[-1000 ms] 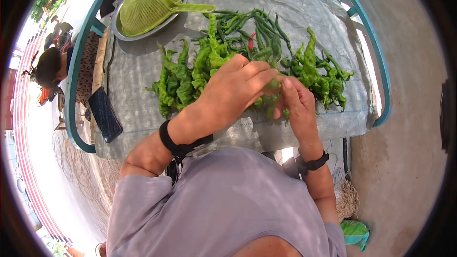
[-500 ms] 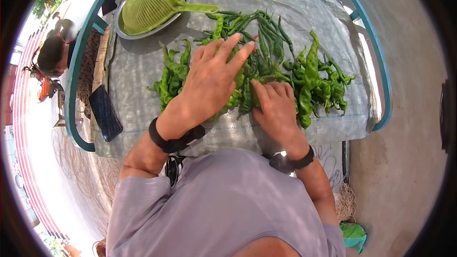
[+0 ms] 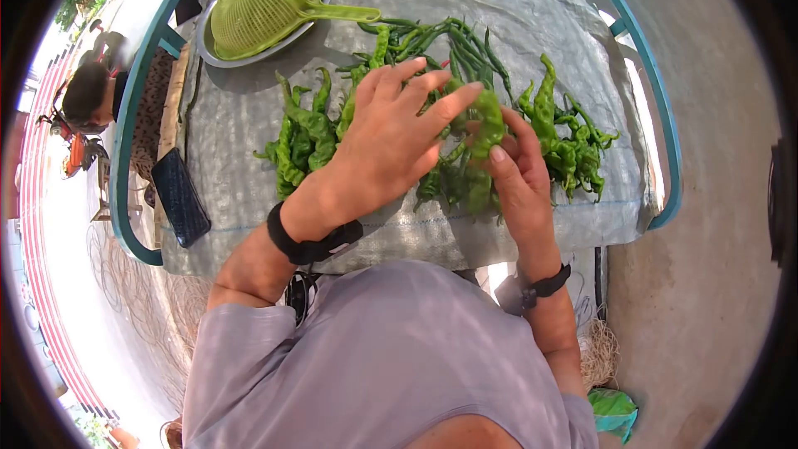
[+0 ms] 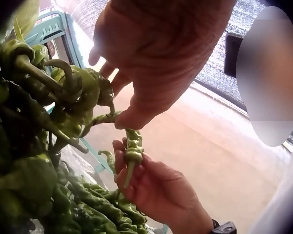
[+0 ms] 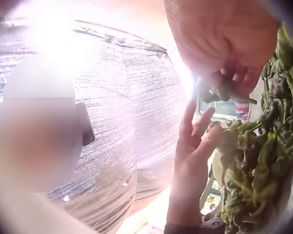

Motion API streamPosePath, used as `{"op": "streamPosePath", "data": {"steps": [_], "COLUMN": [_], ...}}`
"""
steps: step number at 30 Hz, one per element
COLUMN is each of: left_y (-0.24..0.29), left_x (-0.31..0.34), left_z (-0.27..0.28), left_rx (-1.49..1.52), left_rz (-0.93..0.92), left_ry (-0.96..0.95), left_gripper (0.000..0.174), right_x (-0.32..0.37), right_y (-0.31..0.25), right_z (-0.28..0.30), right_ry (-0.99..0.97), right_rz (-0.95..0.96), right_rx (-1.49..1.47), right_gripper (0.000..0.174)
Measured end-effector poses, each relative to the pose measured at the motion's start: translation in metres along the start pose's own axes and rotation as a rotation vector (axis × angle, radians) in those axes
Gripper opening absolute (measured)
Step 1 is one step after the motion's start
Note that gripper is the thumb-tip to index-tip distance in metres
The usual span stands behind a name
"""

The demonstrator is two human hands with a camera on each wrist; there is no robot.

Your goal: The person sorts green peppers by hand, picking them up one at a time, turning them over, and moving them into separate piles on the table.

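My right hand [image 3: 524, 183] holds a wrinkled green pepper [image 3: 487, 125] between thumb and fingers, above the table's front middle. In the left wrist view this pepper [image 4: 133, 151] lies along the fingers with its stem pointing down. My left hand [image 3: 386, 125] hovers over the peppers just left of it, its fingers spread and its index fingertip right by the held pepper. In the right wrist view the left hand's fingers [image 5: 186, 129] look extended. Beneath the hands lie loose green peppers, partly hidden; a left pile [image 3: 303, 133] and a right pile [image 3: 573, 145] flank them.
Thin dark green chilies [image 3: 470, 50] lie behind the hands. A yellow-green strainer [image 3: 266, 12] rests on a grey basin [image 3: 218, 60] at the back left. A phone [image 3: 180, 199] lies at the left edge. Teal rails [image 3: 125, 150] flank the sheet-covered table [image 3: 249, 241].
Half a second ago the right hand was down among the peppers; now it is raised with a pepper in it. The left hand has shifted slightly right. A pepper has joined the right pile.
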State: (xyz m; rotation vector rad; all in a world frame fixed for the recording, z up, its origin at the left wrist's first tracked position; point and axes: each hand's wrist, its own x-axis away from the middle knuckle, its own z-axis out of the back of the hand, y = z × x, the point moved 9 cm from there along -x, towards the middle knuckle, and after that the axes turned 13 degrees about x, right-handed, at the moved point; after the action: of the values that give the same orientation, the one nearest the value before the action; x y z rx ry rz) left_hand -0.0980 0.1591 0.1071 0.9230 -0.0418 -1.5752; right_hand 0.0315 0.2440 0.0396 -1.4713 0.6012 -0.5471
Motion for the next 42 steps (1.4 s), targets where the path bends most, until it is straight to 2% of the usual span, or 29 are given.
{"op": "streamPosePath", "data": {"steps": [4, 8, 11, 13, 14, 15, 16, 17, 18, 19, 20, 21, 24, 25, 28, 31, 34, 38, 39, 42], "left_y": [0.008, 0.008, 0.009, 0.016, 0.014, 0.012, 0.009, -0.005, -0.018, -0.033, -0.048, -0.053, -0.055, -0.054, -0.05, -0.042, -0.039, -0.029, -0.025, -0.01], "left_x": [0.001, 0.0, 0.002, 0.006, 0.004, 0.003, 0.003, 0.001, 0.003, 0.008, 0.013, 0.014, 0.016, 0.015, 0.012, 0.011, 0.01, 0.006, 0.005, 0.002], "left_z": [-0.005, 0.012, 0.038, 0.06, 0.061, 0.061, 0.061, 0.05, 0.042, 0.032, 0.022, 0.024, 0.033, 0.03, 0.028, 0.026, 0.024, 0.025, 0.026, 0.032], "left_rx": [-0.107, -0.05, -0.015, -0.087, -0.149, -0.21, -0.272, -0.363, -0.301, -0.236, -0.171, -0.103, -0.101, -0.051, 0.072, 0.119, 0.114, 0.047, 0.011, -0.076], "left_rz": [-0.065, -0.035, -0.053, -0.11, -0.087, -0.063, -0.036, 0.059, 0.124, 0.192, 0.261, 0.262, 0.266, 0.253, 0.213, 0.175, 0.12, 0.075, 0.069, 0.038], "left_ry": [0.034, 0.08, 0.253, 0.404, 0.404, 0.402, 0.401, 0.26, 0.214, 0.168, 0.121, 0.156, 0.221, 0.19, 0.144, 0.16, 0.151, 0.171, 0.173, 0.153], "left_gripper": [0.058, 0.052, 0.049, 0.044, 0.044, 0.044, 0.045, 0.052, 0.055, 0.059, 0.062, 0.068, 0.067, 0.067, 0.066, 0.063, 0.06, 0.057, 0.056, 0.056], "right_x": [0.002, 0.004, -0.01, -0.018, -0.021, -0.022, -0.025, -0.029, -0.034, -0.042, -0.047, -0.054, -0.066, -0.067, -0.061, -0.06, -0.057, -0.051, -0.048, -0.036], "right_y": [0.0, -0.003, -0.001, -0.006, -0.006, -0.016, -0.008, -0.002, 0.001, 0.011, 0.018, 0.029, 0.048, 0.05, 0.025, 0.022, 0.027, 0.025, 0.016, 0.006], "right_z": [-0.023, -0.022, 0.004, 0.009, 0.01, 0.0, -0.002, -0.007, -0.013, -0.013, -0.014, -0.015, -0.016, -0.016, -0.012, 0.011, 0.031, 0.008, -0.001, 0.006], "right_ry": [-0.19, -0.206, 0.06, 0.095, 0.115, 0.157, 0.147, 0.134, 0.12, 0.071, 0.044, 0.017, -0.019, -0.024, 0.147, 0.284, 0.364, 0.215, 0.175, 0.254], "right_rz": [-0.053, -0.068, -0.054, 0.001, 0.026, 0.251, 0.239, 0.226, 0.217, 0.042, 0.001, -0.041, -0.089, -0.095, 0.126, 0.081, -0.106, -0.145, -0.157, -0.01], "right_rx": [-0.071, -0.073, 0.374, 0.809, 1.028, 1.265, 1.319, 1.373, 1.427, 1.467, 1.52, 1.575, 1.662, 1.679, 1.481, 1.224, 0.783, 0.374, 0.406, 0.438], "right_gripper": [0.051, 0.045, 0.041, 0.04, 0.039, 0.043, 0.042, 0.042, 0.041, 0.044, 0.045, 0.046, 0.048, 0.048, 0.048, 0.048, 0.047, 0.043, 0.039, 0.038]}}
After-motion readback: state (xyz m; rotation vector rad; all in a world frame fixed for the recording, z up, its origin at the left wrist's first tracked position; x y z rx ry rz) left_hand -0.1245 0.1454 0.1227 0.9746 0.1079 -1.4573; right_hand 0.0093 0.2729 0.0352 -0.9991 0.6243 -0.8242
